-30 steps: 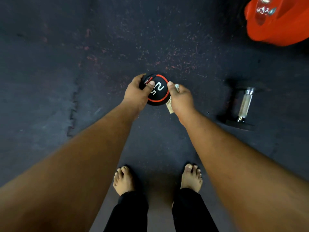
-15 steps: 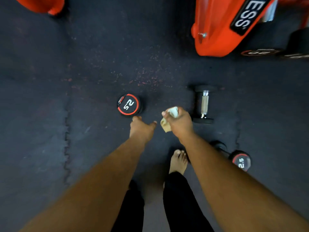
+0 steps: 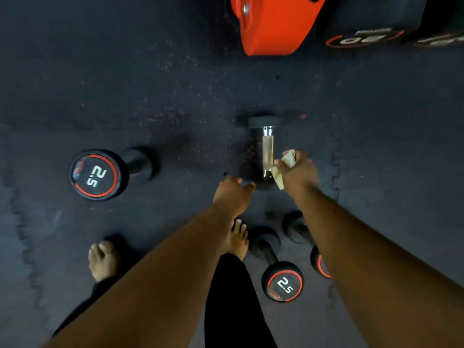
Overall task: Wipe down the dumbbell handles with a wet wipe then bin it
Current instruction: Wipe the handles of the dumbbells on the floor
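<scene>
A dumbbell with a chrome handle point(image 3: 267, 151) lies on the dark floor, pointing away from me. My right hand point(image 3: 298, 172) grips a crumpled pale wet wipe point(image 3: 285, 163) right beside the handle's near end. My left hand point(image 3: 232, 193) hovers with fingers apart just left of that dumbbell's near head, holding nothing. A 2.5 dumbbell point(image 3: 100, 174) lies alone at the left. Two more 2.5 dumbbells, one point(image 3: 282, 280) beside my right foot and another point(image 3: 319, 264) partly hidden under my right forearm, lie close by.
A red machine base point(image 3: 273, 28) stands at the top, with larger black weights point(image 3: 364, 38) to its right. My bare feet point(image 3: 104, 262) stand on the rubber floor tiles. Tile seams run at left and right.
I let go of the 2.5 dumbbell, which now lies at the left. Both hands moved right to the chrome-handled dumbbell, and the view shifted right with them.
</scene>
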`<state>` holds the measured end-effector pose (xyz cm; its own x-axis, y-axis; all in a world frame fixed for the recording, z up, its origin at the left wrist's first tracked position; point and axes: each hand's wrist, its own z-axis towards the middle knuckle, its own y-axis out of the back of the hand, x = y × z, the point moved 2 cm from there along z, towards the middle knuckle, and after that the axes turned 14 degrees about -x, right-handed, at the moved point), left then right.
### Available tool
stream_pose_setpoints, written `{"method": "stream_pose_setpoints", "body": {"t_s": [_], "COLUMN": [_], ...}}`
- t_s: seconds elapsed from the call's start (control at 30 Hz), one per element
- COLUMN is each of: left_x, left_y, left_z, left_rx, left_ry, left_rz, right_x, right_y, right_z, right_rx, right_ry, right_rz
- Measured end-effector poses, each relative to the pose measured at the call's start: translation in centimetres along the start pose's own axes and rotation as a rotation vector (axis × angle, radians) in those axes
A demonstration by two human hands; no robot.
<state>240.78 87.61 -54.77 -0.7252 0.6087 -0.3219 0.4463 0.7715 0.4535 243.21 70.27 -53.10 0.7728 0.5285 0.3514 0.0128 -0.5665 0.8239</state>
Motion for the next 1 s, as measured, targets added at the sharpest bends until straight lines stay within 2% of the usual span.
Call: {"method": "stream_pose_setpoints", "body": {"t_s": [0.07, 0.13, 0.2, 0.27, 0.37, 0.47, 0.6, 0.7, 0.77, 0.83, 0.97, 1.0], "left_x": [-0.2, -0.4, -0.8, -1.0, -0.4, 0.8, 1.1, -0.9, -2.2, -2.9, -1.7, -1.2], "left_y": [-1.7, -3.3, -4.8, -6.1, -7.0, -5.5, 1.0, 6.1, 7.8, 8.3, 8.4, 8.3], "left_z": [1.7, 3.1, 3.5, 3.6, 3.4, 3.7, 5.4, 6.8, 7.7, 8.3, 8.7, 8.5], "left_rx": [0.054, 0.142, 0.176, 0.156, 0.038, -0.066, -0.327, -0.406, -0.429, -0.42, -0.273, -0.21], "left_ry": [0.062, 0.198, 0.337, 0.407, 0.401, 0.419, 0.287, 0.044, -0.129, -0.228, -0.32, -0.34], "left_rz": [-0.028, -0.113, -0.239, -0.339, -0.443, -0.513, -0.33, -0.085, 0.064, 0.178, 0.22, 0.232], "right_x": [-0.8, -1.7, -3.2, -3.9, -3.3, -2.3, 0.6, 3.4, 5.4, 7.1, 9.7, 9.8], "right_y": [-0.1, -0.3, -1.5, -3.0, -4.1, -5.1, -8.2, -11.0, -11.8, -11.3, -7.3, -6.9], "right_z": [1.7, 3.4, 4.3, 3.8, 2.7, 1.1, -2.1, -3.9, -4.3, -3.8, -2.1, -1.4], "right_rx": [-0.098, -0.171, -0.087, 0.066, 0.08, 0.134, 0.259, 0.256, 0.227, 0.133, -0.203, -0.23], "right_ry": [-0.029, -0.097, -0.137, -0.121, -0.122, -0.096, -0.086, -0.14, -0.098, 0.025, 0.266, 0.347], "right_rz": [-0.004, -0.07, -0.251, -0.394, -0.436, -0.361, -0.211, 0.016, 0.008, -0.123, 0.077, 0.115]}}
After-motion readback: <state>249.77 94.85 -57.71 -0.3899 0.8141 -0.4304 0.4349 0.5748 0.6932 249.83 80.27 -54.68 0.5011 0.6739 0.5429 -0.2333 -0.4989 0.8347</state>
